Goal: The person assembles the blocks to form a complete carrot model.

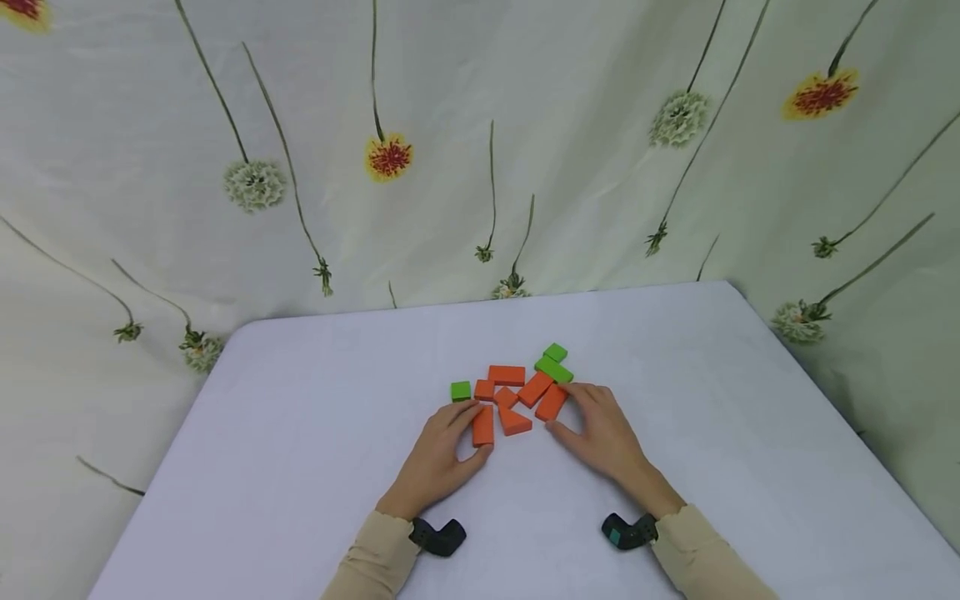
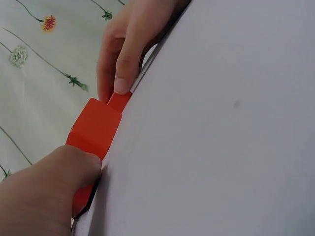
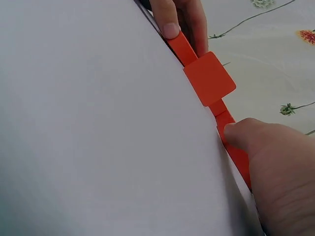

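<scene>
Left hand [image 1: 437, 457] pinches smooth orange rectangular block [image 1: 483, 427]; right hand [image 1: 603, 433] pinches second orange rectangular block [image 1: 551, 403]. Flat-faced green blocks [image 1: 553, 368] show only in head view.

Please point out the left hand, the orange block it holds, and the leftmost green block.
Left hand [image 1: 438, 457]: head view, back of the hand.
Orange block it holds [image 1: 483, 426]: head view, middle of its upper face.
Leftmost green block [image 1: 461, 390]: head view, its upper face.
</scene>
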### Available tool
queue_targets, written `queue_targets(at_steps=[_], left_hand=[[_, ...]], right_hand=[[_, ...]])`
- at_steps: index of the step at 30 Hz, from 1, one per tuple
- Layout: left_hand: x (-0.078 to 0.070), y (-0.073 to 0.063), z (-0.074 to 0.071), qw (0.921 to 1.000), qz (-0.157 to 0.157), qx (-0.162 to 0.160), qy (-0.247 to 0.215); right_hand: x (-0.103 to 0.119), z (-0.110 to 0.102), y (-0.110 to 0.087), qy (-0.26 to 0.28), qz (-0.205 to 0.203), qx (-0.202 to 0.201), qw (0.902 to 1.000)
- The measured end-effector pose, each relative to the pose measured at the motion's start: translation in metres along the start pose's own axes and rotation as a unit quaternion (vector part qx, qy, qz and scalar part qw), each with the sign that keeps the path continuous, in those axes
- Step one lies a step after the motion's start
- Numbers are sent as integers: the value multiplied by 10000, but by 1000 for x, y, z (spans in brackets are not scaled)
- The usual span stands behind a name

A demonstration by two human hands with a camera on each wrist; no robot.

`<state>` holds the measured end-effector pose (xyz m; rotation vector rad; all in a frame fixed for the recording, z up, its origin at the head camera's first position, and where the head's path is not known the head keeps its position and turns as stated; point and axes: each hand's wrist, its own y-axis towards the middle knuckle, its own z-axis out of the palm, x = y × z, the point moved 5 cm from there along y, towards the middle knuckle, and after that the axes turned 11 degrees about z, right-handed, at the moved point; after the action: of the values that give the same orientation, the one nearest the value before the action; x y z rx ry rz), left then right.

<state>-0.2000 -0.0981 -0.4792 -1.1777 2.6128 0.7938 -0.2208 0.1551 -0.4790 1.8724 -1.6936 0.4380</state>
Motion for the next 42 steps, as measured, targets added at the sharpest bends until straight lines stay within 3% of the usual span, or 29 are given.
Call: queue_targets(at_steps=[4, 9, 16, 21, 28, 35, 42], left_hand=[[1, -2, -1, 9993, -303, 128, -203], [-1, -7, -5, 9977, -532, 52, -427], [-5, -17, -13, 9930, -843, 8, -822], [-12, -22, -15, 9926, -629, 2, -1036], [-11, -29, -11, 9923, -501, 80, -1126], [-12, -32, -14, 9936, -254, 26, -1100], [-12, -32, -13, 9946, -65, 122, -1033]], right_hand=[[0, 0, -3, 118, 169, 71, 9998], [1, -4, -6, 614, 263, 73, 9977], [6, -5, -11, 1026, -163, 57, 9946], [12, -5, -18, 1424, -715, 251, 9869], [22, 0, -27, 2006, -1394, 936, 9652], [34, 7, -34, 1892, -1732, 1354, 9570], [41, 17, -39, 1341, -1825, 1556, 9615]])
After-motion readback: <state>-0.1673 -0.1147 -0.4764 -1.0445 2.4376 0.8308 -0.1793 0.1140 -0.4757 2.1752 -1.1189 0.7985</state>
